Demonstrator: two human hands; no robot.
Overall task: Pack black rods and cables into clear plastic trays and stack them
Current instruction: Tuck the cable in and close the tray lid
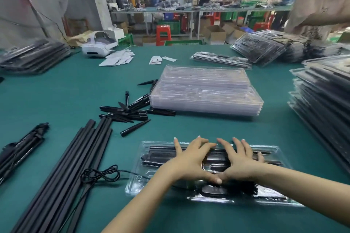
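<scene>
A clear plastic tray (138,179) lies on the green table in front of me, with black rods (161,154) in its slots. My left hand (191,159) and my right hand (240,159) press flat on the tray's middle, fingers spread, thumbs touching. A black cable (100,175) loops on the table at the tray's left end and runs into it. Long black rods (75,164) lie in a bundle to the left. Short black spike pieces (128,111) are scattered beyond them.
A stack of empty clear trays (206,91) sits at the table's centre. Packed tray stacks stand at the right (322,108), far right (265,47) and far left (32,56). A folded black tripod (22,147) lies at left. A person's torso (320,0) is at the far right.
</scene>
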